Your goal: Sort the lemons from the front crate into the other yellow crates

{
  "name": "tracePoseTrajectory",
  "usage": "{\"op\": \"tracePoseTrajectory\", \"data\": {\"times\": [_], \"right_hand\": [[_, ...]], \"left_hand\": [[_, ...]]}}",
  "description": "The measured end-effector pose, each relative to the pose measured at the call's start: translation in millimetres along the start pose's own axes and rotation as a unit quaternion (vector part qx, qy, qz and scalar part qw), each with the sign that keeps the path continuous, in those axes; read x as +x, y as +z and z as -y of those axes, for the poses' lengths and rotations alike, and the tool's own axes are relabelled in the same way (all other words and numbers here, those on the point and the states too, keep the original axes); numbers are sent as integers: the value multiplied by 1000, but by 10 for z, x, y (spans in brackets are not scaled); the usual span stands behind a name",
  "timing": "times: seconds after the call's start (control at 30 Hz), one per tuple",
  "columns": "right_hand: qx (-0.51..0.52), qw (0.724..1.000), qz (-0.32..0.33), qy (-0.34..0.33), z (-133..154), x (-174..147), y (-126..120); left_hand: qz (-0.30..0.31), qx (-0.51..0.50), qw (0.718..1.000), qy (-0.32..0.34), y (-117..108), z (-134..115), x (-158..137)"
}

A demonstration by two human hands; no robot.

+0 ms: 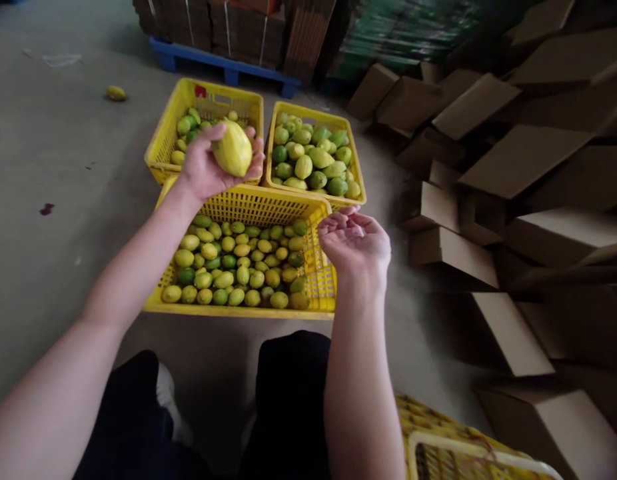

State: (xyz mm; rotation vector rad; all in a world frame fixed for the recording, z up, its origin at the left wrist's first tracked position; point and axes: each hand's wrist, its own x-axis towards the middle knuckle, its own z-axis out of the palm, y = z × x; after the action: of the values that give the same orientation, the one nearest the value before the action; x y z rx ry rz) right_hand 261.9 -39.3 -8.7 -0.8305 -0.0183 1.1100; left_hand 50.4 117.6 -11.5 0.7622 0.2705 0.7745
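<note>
My left hand [201, 167] holds a big yellow lemon [232, 149], resting on the palm with the fingers behind it, over the edge between the back-left crate and the front one. Palm up and with nothing in it, my right hand [357, 241] hovers by the right rim of the front yellow crate [248, 193], its fingers loosely curled. Many small yellow and green lemons [242, 262] lie in that crate. Larger green-yellow lemons [311, 157] fill the back-right crate [359, 175]. The back-left crate [161, 143] has lemons too, partly hidden by my left hand.
One lemon [115, 93] lies loose on the floor at the left. Brown cardboard boxes [458, 257] are heaped along the right side. A blue pallet [223, 65] with bundled cardboard stands at the back. Another yellow crate [438, 447] is at the lower right.
</note>
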Motion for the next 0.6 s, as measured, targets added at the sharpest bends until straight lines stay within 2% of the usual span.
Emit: {"op": "tracePoseTrajectory", "data": {"times": [0.07, 0.1, 0.13, 0.17, 0.2, 0.23, 0.27, 0.3, 0.33, 0.47, 0.53, 0.6], "right_hand": [[-97, 995, 28, -26, -125, 154, -13], [-177, 982, 48, -40, -199, 253, -32], [-292, 953, 69, -50, -279, 362, -65], [-432, 896, 87, -54, -368, 476, -113], [-585, 803, 97, -51, -465, 590, -178], [-726, 679, 102, -36, -570, 698, -258], [-790, 605, 100, -18, -681, 798, -351], [-825, 556, 98, -1, -798, 887, -451], [-848, 520, 97, 15, -916, 964, -554], [-899, 425, 90, 47, -1331, 1163, -889], [-911, 401, 83, 45, -1471, 1215, -967], [-913, 396, 83, 44, -1559, 1271, -972]], "left_hand": [[-59, -82, 995, 28, 49, -187, -145], [-98, -109, 989, 31, 36, -243, -209], [-139, -131, 981, 30, 4, -278, -264], [-184, -151, 971, 32, -42, -297, -311], [-223, -169, 959, 35, -94, -306, -352], [-253, -184, 949, 42, -146, -309, -387], [-270, -197, 941, 49, -192, -311, -419], [-279, -205, 936, 60, -229, -317, -450], [-283, -209, 933, 71, -255, -329, -480], [-250, -214, 939, 97, -254, -430, -586], [-232, -207, 944, 109, -223, -479, -619], [-231, -196, 946, 117, -200, -506, -635]]}}
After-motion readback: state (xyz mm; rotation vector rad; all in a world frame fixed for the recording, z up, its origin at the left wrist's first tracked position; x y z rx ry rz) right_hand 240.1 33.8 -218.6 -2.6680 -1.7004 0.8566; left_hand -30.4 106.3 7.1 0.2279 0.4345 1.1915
